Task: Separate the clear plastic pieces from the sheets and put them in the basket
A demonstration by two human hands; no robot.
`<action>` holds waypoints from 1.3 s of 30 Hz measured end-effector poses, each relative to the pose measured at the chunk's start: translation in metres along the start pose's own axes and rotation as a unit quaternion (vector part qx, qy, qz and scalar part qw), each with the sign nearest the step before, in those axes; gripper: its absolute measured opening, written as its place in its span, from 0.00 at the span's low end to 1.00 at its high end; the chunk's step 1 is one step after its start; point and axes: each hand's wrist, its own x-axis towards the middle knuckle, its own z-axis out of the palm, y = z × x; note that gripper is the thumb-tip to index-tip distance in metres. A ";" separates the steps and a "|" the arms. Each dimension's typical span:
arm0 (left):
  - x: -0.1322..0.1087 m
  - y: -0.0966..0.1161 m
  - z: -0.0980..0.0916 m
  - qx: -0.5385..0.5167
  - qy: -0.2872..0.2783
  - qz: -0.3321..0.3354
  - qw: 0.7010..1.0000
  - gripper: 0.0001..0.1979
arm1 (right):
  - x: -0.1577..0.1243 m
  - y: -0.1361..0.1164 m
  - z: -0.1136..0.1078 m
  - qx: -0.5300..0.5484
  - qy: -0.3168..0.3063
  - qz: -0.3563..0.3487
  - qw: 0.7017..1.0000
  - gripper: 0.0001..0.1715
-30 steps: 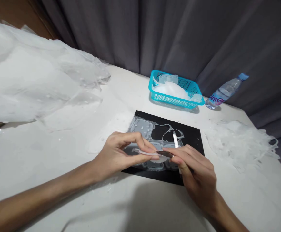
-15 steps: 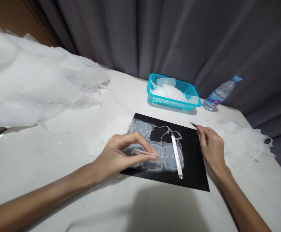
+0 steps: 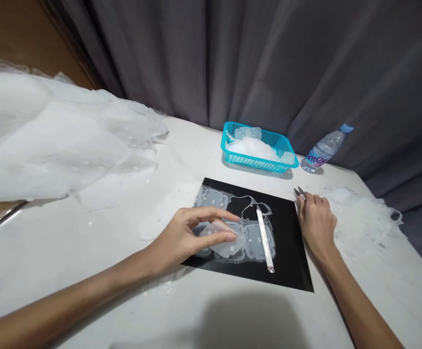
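Observation:
My left hand point(image 3: 196, 230) is over the black mat point(image 3: 290, 261), its thumb and index finger spread apart. Between and below those fingers is a thin translucent plastic piece point(image 3: 225, 242), tilted over the clear moulded sheet point(image 3: 212, 198); whether it still touches the hand is hard to see. A white-wrapped stick with a pointed tip point(image 3: 265, 240) lies across the sheet's right side. Beside the mat's right edge, my right hand point(image 3: 318, 223) is closed around small snips point(image 3: 299, 192). Their two dark blades point away from me, slightly apart, and the handles are hidden in the palm.
A turquoise basket point(image 3: 259, 165) with white translucent pieces stands at the back, beside a water bottle point(image 3: 323, 151). A large heap of translucent sheets point(image 3: 69, 140) covers the left. Plastic scraps point(image 3: 363, 225) are piled at the right. A grey curtain point(image 3: 254, 63) hangs behind.
My left thumb and index finger have parted from their pinch, and the plastic piece now lies flatter below them. The snips have turned and their blades show apart. The view has tilted slightly up.

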 end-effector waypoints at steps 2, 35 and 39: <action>0.002 0.000 0.001 0.009 0.010 -0.033 0.999 0.08 | 0.000 -0.001 -0.002 -0.037 -0.003 -0.001 0.999 0.25; 0.006 -0.021 0.003 -0.095 -0.038 -0.083 0.991 0.15 | -0.039 -0.090 -0.067 0.720 -0.261 0.014 0.642 0.17; 0.005 -0.021 0.001 -0.031 -0.027 -0.058 0.997 0.15 | -0.037 -0.089 -0.063 0.717 -0.256 0.017 0.649 0.19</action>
